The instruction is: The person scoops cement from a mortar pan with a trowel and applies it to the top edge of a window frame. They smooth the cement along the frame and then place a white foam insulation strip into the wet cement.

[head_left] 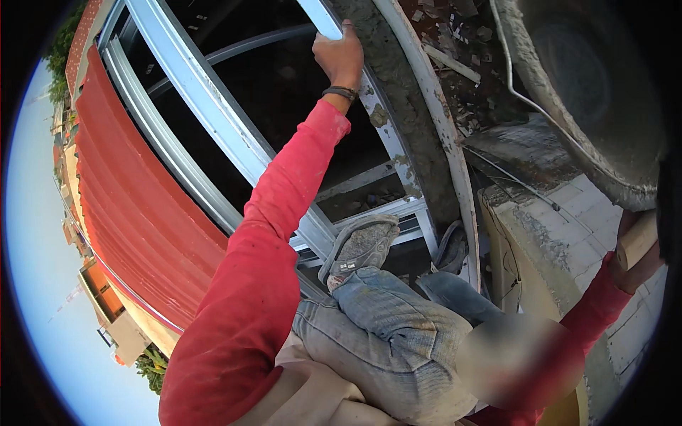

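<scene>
My left hand (339,55) is closed around a pale metal frame bar (323,18) at the top middle, with a dark band round the wrist. At the far right, my right hand (632,273) is partly hidden and closed on a light wooden handle (637,243). What that handle belongs to is out of sight. Right above this hand is a big grey vessel (590,78) with a cement-caked rim and a thin wire along it. My worn shoe (362,245) rests on the lower rails of the frame; a second shoe (452,247) is beside it.
Wet mortar (408,106) lines the strip between the frame and a curved pale board (433,99). Dark openings show between the bars. A red corrugated roof (135,170) slopes at left. Rubble (462,42) and pale blocks (597,206) lie right; a rod (515,177) crosses there.
</scene>
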The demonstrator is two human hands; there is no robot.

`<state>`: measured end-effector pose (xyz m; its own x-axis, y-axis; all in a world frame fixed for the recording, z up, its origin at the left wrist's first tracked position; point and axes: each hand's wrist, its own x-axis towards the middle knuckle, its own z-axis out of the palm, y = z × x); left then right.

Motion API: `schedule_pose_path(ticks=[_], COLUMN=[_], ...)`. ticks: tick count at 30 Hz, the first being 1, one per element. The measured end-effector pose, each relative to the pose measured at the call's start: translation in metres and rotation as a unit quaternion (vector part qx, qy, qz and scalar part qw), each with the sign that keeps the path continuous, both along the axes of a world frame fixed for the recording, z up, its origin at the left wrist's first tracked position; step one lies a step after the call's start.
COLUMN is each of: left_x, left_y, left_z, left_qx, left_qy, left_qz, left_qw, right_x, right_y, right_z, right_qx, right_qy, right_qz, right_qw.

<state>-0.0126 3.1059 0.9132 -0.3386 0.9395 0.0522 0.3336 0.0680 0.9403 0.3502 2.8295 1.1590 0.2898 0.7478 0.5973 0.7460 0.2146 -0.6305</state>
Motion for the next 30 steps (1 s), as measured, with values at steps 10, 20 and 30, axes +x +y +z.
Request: schedule_pose_path(ticks=[10,20,30], left_x=[0.002,0.009,-0.145], left_y=[-0.027,-0.032,-0.145], left_z=[-0.035,-0.002,0.182], left_qx=[-0.044,-0.054,0.043], left_qy=[0.08,0.024,-0.628], left_qz=[-0.109,-0.015,-0.092], left_qw=[0.99,0.998,0.772], right_x=[-0.208,-0.311,-0.303], right_y=[0.186,0.233,0.23], right_z=[0.017,0.04,0.015], right_qx=[-0.162,-0.046,-0.105], right_qy=[0.606,0.233,0.478], right_qz=[0.275,0.369,0.349], right_qw=[0.729,0.899,0.799])
